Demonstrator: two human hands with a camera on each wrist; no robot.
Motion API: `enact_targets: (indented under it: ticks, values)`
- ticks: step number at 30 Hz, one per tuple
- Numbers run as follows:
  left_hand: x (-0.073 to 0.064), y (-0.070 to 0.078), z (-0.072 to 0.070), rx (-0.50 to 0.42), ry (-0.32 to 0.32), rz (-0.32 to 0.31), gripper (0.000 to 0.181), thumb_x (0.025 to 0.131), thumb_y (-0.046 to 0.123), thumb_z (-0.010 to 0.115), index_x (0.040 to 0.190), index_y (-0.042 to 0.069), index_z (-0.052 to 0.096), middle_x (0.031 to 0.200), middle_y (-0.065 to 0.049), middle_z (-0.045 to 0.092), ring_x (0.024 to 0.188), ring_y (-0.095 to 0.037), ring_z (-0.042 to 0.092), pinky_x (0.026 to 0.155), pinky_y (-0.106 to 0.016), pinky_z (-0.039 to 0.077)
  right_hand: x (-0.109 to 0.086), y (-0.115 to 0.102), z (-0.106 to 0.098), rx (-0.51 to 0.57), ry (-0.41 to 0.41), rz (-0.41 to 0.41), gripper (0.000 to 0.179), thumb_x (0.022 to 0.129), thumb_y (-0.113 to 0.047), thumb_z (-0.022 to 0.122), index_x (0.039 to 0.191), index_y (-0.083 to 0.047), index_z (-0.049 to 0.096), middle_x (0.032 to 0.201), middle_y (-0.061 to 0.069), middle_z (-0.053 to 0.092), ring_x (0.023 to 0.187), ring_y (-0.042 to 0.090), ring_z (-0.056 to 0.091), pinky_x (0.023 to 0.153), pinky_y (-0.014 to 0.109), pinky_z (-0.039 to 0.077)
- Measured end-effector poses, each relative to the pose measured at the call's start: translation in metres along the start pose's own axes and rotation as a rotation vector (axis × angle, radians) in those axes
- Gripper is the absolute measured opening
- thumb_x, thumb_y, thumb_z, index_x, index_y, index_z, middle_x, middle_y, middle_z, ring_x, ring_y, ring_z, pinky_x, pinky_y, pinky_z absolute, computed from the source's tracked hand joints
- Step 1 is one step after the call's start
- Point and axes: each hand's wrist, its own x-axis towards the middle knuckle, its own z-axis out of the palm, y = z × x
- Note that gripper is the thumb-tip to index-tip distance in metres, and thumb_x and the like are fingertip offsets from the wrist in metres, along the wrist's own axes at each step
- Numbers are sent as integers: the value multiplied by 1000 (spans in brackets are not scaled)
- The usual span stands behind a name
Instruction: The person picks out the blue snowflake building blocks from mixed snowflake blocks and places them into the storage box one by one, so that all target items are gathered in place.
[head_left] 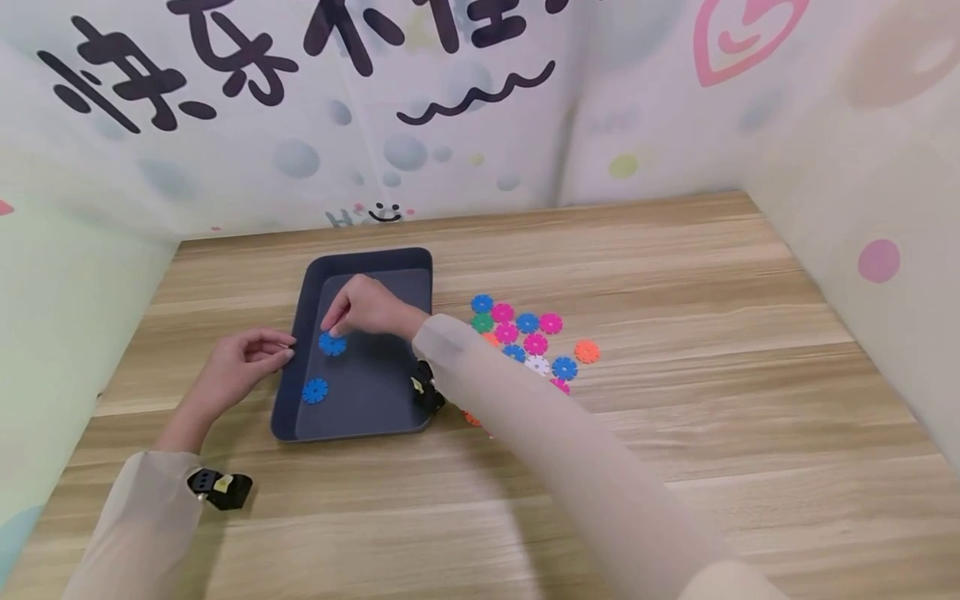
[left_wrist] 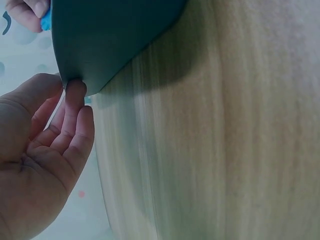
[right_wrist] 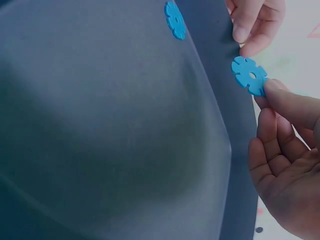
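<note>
In the head view a dark grey tray (head_left: 375, 392) lies on the wooden table. My right hand (head_left: 367, 307) is over its left part, pinching a blue notched disc (head_left: 332, 343) by its edge. In the right wrist view thumb and forefinger hold this flower-shaped disc (right_wrist: 250, 76), which has a hole in its middle. A second blue disc (head_left: 315, 391) lies on the tray floor near the left wall. My left hand (head_left: 238, 367) is at the tray's left rim. In the left wrist view its loosely bent fingertips (left_wrist: 76, 90) touch the tray's outer wall.
Right of the tray a loose group of notched discs (head_left: 536, 343) in pink, blue, orange, green and white lies on the table (head_left: 675, 400), partly hidden by my right sleeve. An orange disc (head_left: 587, 352) lies a little apart. Printed wall panels (head_left: 510, 158) border the table.
</note>
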Motion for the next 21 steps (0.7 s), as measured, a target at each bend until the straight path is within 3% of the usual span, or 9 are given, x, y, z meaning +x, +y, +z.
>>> enact_targets:
  ticks: [12, 18, 21]
  values:
    - [1, -2, 1, -11, -2, 12, 27, 90, 11, 59, 109, -9, 59, 99, -23, 62, 72, -2, 59, 63, -15, 49, 9, 1, 16, -3, -18, 71, 10, 79, -9, 72, 88, -5, 75, 82, 0, 70, 75, 5, 58, 64, 11, 43]
    - [-3, -2, 1, -15, 16, -1, 26, 90, 12, 59, 108, -7, 60, 90, -3, 64, 70, 0, 58, 62, -17, 49, 12, 0, 26, -11, -67, 120, 10, 82, -8, 69, 90, -5, 74, 83, -1, 69, 75, 6, 57, 63, 11, 43]
    - [-1, -1, 2, -10, 10, -2, 28, 91, 14, 59, 109, -6, 60, 90, -2, 64, 71, -1, 58, 62, -18, 49, 12, 2, 29, -35, -48, 162, 9, 82, -9, 69, 89, -7, 75, 83, -2, 69, 75, 4, 57, 63, 11, 42]
